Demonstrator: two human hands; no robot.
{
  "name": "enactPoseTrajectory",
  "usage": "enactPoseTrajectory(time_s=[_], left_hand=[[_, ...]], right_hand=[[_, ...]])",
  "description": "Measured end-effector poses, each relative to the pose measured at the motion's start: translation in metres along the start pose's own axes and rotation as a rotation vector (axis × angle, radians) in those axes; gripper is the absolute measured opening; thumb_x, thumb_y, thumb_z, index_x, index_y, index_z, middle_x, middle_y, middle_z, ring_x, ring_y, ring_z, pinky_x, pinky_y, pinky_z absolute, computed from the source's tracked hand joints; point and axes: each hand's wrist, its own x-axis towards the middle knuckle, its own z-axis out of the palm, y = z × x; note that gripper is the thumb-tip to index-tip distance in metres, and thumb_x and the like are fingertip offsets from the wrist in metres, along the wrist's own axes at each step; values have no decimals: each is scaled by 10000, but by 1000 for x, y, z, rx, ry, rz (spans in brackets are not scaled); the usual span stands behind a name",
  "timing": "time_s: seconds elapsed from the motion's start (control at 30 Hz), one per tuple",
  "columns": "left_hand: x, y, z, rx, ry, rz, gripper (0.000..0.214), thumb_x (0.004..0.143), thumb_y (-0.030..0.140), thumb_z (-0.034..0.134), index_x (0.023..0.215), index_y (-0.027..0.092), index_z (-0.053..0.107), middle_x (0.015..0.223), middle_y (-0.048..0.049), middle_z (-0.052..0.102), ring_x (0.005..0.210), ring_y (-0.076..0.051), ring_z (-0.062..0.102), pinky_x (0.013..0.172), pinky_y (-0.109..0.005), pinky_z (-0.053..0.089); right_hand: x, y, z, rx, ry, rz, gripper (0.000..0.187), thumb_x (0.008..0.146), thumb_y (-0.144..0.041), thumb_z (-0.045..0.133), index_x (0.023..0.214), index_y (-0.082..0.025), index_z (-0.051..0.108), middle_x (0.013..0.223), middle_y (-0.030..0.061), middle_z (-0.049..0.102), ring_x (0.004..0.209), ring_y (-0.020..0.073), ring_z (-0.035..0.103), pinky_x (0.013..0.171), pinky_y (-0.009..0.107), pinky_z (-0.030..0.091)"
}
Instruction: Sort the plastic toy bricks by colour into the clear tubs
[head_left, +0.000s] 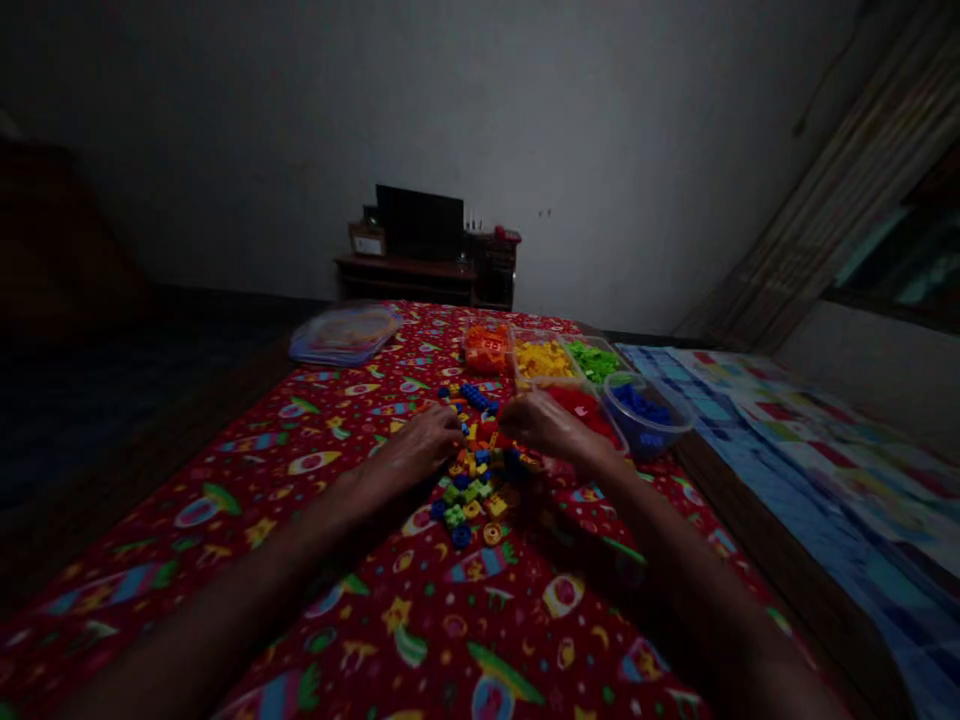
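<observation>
A loose pile of mixed toy building bricks [474, 486] in blue, green, yellow, orange and red lies on the patterned red cloth [420, 620]. My left hand [421, 442] reaches in from the left, its fingers bent together at the pile's edge. Across from it, my right hand [546, 422] hangs over the pile's right side with the fingers curled down. Whatever either set of fingertips grips is too dark and small to make out. Red bricks show between the two hands. Round pieces, a blue wheel [461, 537] and a yellow one [492, 533], lie at the near end.
Behind the pile stand clear tubs of orange bricks [486, 350], yellow bricks [543, 360], green bricks [595, 360] and red bricks [581, 402]. A round tub [681, 418] holds blue bricks. Stacked lids [345, 335] lie at far left. A screen [420, 222] stands beyond.
</observation>
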Motion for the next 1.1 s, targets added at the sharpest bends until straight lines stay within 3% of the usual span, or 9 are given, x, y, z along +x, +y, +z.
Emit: enactPoseTrajectory(time_s=[0.17,0.33,0.5,0.63,0.7,0.97,1.1], left_hand=[[1,7,2,57,-28,-35,213,920,252,504,1009,220,695,1089,-94,564,1062,-233,497,906,-375,448],[6,20,-5,94,-101,-146,212,892,278,529,967,220,718,1140,-97,549,1106,-271,478,964,-449,415],[11,30,-3,112,-143,-259,181,843,240,565,917,197,724,1197,-107,529,1160,-295,445,1009,-477,378],[12,37,-2,127,-155,-272,247,810,185,572,1012,213,711,1267,-114,507,1202,-322,409,1024,-523,352],[12,38,-2,120,-143,-262,226,802,168,564,968,206,712,1257,-111,514,1199,-323,410,1020,-529,354],[7,19,-1,54,-66,-151,136,750,106,553,802,191,647,1053,-70,547,1062,-243,467,953,-427,406],[4,12,-6,56,-65,-117,92,825,192,544,772,186,618,1003,-65,558,1006,-226,477,918,-390,411]], right_hand=[[-6,-13,38,-210,-103,27,202,863,-253,560,989,-155,683,894,100,687,817,184,611,647,245,362],[-9,-7,55,-262,-28,39,245,896,-229,517,1106,-153,619,1052,126,668,998,220,604,784,281,394],[-12,-5,55,-231,-18,37,250,882,-208,535,1120,-152,583,1058,116,672,984,214,610,775,281,389],[-14,-4,53,-211,-19,39,312,878,-256,560,1168,-141,551,1033,114,681,979,220,614,725,270,381],[-14,-4,55,-209,0,28,305,886,-273,557,1162,-144,554,1035,113,679,986,218,610,728,269,375],[-13,0,52,-196,-21,52,247,843,-189,545,1085,-152,581,978,97,678,914,194,608,674,257,343],[-16,0,51,-209,-31,35,234,855,-173,518,1077,-151,588,965,99,670,883,185,595,666,260,335]])
